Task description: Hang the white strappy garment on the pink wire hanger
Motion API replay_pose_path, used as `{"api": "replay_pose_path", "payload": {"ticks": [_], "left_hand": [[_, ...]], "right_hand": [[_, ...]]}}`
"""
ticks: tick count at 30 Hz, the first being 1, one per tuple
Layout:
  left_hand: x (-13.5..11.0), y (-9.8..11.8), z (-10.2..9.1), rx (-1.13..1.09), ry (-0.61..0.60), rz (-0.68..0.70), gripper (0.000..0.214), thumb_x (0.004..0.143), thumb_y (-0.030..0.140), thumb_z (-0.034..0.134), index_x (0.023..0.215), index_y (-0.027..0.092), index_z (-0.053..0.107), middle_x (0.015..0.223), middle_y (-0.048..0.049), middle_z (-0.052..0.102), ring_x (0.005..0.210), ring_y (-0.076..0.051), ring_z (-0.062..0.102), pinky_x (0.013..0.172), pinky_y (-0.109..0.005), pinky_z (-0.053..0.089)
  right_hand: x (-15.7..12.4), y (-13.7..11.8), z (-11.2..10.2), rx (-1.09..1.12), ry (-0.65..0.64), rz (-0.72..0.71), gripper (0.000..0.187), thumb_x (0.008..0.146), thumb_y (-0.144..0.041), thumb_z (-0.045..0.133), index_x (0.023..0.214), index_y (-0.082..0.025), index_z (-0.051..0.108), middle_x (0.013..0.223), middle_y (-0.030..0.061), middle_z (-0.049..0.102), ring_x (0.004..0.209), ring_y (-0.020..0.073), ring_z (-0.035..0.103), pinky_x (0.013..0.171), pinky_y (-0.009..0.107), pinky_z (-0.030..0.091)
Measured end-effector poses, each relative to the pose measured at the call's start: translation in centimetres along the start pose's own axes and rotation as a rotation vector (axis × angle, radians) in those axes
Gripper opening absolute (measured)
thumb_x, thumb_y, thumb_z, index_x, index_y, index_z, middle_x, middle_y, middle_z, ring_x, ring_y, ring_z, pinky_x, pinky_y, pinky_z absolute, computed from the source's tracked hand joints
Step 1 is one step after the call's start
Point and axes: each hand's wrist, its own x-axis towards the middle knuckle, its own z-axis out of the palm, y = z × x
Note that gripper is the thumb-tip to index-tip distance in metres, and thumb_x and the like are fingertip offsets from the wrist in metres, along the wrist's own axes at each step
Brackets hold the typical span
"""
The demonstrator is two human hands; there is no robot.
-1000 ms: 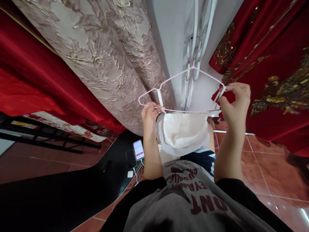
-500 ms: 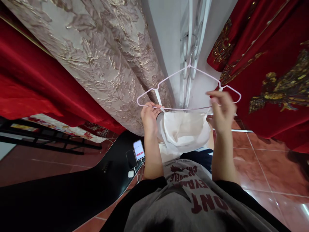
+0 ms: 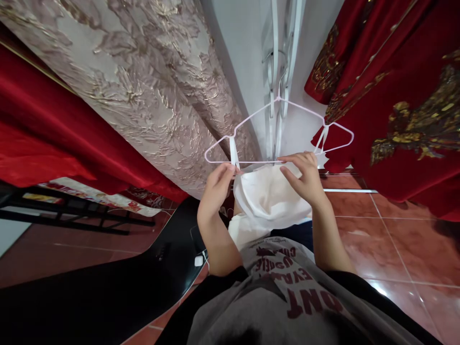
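Observation:
A thin pink wire hanger [image 3: 251, 117] hangs in front of me, its hook up against a white metal grille [image 3: 282, 72]. A white strappy garment [image 3: 268, 196] droops from the hanger, one strap looped over each shoulder. My left hand [image 3: 217, 184] pinches the garment's top edge at the foot of the left strap. My right hand [image 3: 302, 175] lies on the upper edge of the white cloth near the hanger's bottom bar, fingers curled onto the fabric.
A beige and gold embroidered cloth [image 3: 143, 86] hangs at the left over red fabric [image 3: 39, 134]. Red gold-embroidered garments [image 3: 402, 105] hang at the right. A black surface [image 3: 108, 292] with a white charger [image 3: 198, 260] lies at the lower left. Red floor tiles [image 3: 388, 239] spread to the right.
My right hand let go of the right strap at the hanger's end and came inward and down onto the white cloth. My left hand shifted slightly and now covers the phone.

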Motion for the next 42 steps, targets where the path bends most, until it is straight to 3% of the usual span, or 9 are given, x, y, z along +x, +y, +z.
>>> {"api": "replay_pose_path", "payload": {"ticks": [4,11,15,18,22,25,28,32,42], "left_hand": [[0.3,2.1,0.1,-0.243,0.078,0.062,0.031,0.093,0.052,0.072,0.090,0.022,0.077,0.085,-0.0062,0.074,0.082,-0.018,0.071,0.076,-0.030,0.056],[2.1,1.2,-0.1,-0.474,0.426,0.237,0.039,0.096,0.051,0.063,0.123,0.026,0.074,0.153,-0.0089,0.065,0.145,-0.027,0.059,0.095,-0.030,0.059],[2.2,-0.7,-0.7,-0.325,0.606,0.189,0.034,0.088,0.038,0.076,0.122,0.032,0.074,0.156,-0.0040,0.062,0.122,-0.022,0.070,0.064,-0.021,0.053],[2.1,-1.2,-0.1,-0.301,0.473,0.045,0.030,0.086,0.043,0.080,0.111,0.025,0.078,0.135,-0.0095,0.075,0.080,-0.012,0.069,0.048,-0.019,0.039],[2.1,-1.0,2.4,-0.431,0.265,-0.005,0.036,0.092,0.055,0.073,0.089,0.019,0.074,0.098,-0.0126,0.082,0.059,-0.010,0.059,0.046,-0.020,0.035],[2.3,-0.9,3.9,-0.459,0.281,0.045,0.037,0.094,0.053,0.073,0.080,0.019,0.066,0.085,-0.0093,0.080,0.054,-0.010,0.056,0.048,-0.022,0.038],[2.8,-1.1,4.2,-0.467,0.273,0.044,0.036,0.096,0.050,0.071,0.078,0.019,0.063,0.083,-0.0083,0.080,0.051,-0.009,0.052,0.048,-0.022,0.038],[2.9,-1.2,3.9,-0.491,0.286,0.044,0.037,0.097,0.049,0.071,0.078,0.020,0.061,0.080,-0.0067,0.079,0.049,-0.008,0.049,0.048,-0.022,0.039],[2.3,-0.9,4.0,-0.482,0.266,0.054,0.034,0.101,0.047,0.067,0.080,0.020,0.061,0.084,-0.0060,0.078,0.051,-0.008,0.047,0.051,-0.022,0.040]], "right_hand": [[-0.1,-0.7,-0.3,0.037,-0.007,-0.009,0.019,0.102,-0.034,0.063,0.118,-0.031,0.073,0.108,0.0022,0.078,0.106,0.0274,0.065,0.108,0.051,0.042],[-0.4,-0.8,-0.8,0.039,-0.060,-0.018,0.026,0.102,-0.035,0.062,0.126,-0.030,0.071,0.115,0.0040,0.078,0.112,0.0282,0.065,0.113,0.052,0.041],[-0.4,-0.8,-0.5,0.043,-0.078,-0.010,0.028,0.102,-0.037,0.062,0.128,-0.030,0.071,0.118,0.0053,0.077,0.115,0.0298,0.065,0.114,0.054,0.041],[-0.2,-1.5,0.0,0.064,-0.100,0.012,0.031,0.102,-0.039,0.062,0.130,-0.031,0.071,0.120,0.0066,0.077,0.117,0.0311,0.066,0.113,0.056,0.043],[0.0,-1.6,-0.1,0.168,-0.144,0.014,0.034,0.101,-0.039,0.064,0.133,-0.033,0.071,0.133,0.0066,0.076,0.127,0.0312,0.066,0.117,0.061,0.044],[0.1,0.1,-1.6,0.282,0.096,0.130,0.030,0.098,-0.039,0.066,0.126,-0.030,0.074,0.137,0.0074,0.073,0.123,0.0272,0.070,0.110,0.055,0.054],[0.4,2.0,-3.4,0.331,0.277,0.375,0.030,0.093,-0.037,0.069,0.119,-0.023,0.076,0.113,0.0086,0.078,0.088,0.0194,0.074,0.078,0.038,0.063],[1.2,2.2,-4.0,0.405,0.172,0.571,0.023,0.086,-0.030,0.069,0.105,-0.018,0.075,0.084,0.0025,0.073,0.051,0.0092,0.058,0.047,0.025,0.045],[3.6,1.1,-4.4,0.631,0.311,0.526,0.021,0.077,-0.021,0.061,0.088,-0.020,0.079,0.076,0.0008,0.075,0.040,0.0066,0.051,0.036,0.022,0.029]]}}
